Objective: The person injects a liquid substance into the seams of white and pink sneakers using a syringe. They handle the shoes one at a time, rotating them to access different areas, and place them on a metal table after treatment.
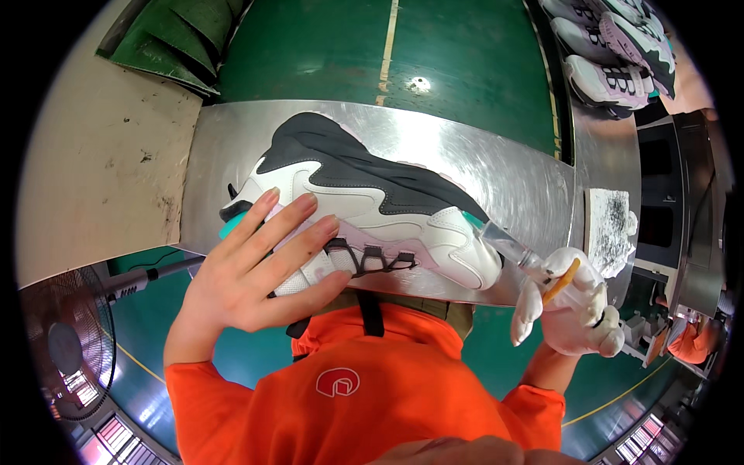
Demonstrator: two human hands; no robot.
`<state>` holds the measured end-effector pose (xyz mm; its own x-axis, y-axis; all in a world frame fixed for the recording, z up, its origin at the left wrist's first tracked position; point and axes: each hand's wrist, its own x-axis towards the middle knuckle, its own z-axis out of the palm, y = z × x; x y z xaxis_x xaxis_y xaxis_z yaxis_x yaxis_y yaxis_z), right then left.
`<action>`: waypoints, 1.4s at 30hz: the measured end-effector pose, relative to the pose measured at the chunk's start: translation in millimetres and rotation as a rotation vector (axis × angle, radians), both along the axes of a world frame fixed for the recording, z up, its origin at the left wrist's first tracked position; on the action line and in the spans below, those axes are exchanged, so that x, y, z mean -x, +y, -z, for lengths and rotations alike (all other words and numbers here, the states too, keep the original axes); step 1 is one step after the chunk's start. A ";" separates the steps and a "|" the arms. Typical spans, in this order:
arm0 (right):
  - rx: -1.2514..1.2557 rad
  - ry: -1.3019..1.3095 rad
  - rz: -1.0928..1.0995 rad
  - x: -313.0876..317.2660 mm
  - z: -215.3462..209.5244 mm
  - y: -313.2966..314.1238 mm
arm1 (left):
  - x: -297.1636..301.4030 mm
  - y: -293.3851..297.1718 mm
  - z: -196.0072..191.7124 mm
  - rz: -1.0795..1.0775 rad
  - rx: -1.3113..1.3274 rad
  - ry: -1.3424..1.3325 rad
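Observation:
A white, pink and black sneaker (349, 194) lies on its side on the metal bench, its black sole edge facing away from me and its toe to the right. My left hand (263, 267) is bare and rests flat on the upper near the ankle end, fingers spread. In my right hand (570, 302), which wears white coverings on the fingers, is a clear syringe-like tube (513, 249). The tube's tip meets the sneaker's toe end, beside a small teal patch. An orange-brown strip (561, 281) lies across the right fingers; its kind is unclear.
Several similar sneakers (608, 81) are stacked at the far right. A black-smudged white cloth or pad (608, 229) lies on the metal bench (539, 167) to the right. Beyond the bench runs a green surface (310, 54). A fan (66, 349) stands at the lower left.

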<state>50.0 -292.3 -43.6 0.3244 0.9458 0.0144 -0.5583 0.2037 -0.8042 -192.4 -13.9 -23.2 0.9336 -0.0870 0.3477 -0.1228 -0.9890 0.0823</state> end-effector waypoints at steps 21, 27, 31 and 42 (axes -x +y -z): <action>-0.231 0.219 0.102 4.4 44.1 -31.3 | 14.3 -55.6 7.5 -0.106 -0.192 0.008; -0.292 0.248 0.202 25.0 60.9 -40.1 | 9.4 -58.6 4.1 -0.097 -0.232 0.014; -0.313 0.313 0.312 41.5 60.9 -40.1 | 8.1 -58.9 7.2 -0.089 -0.238 -0.009; -0.022 0.200 0.424 61.6 30.8 -41.6 | 7.1 -59.9 8.1 -0.087 -0.208 -0.028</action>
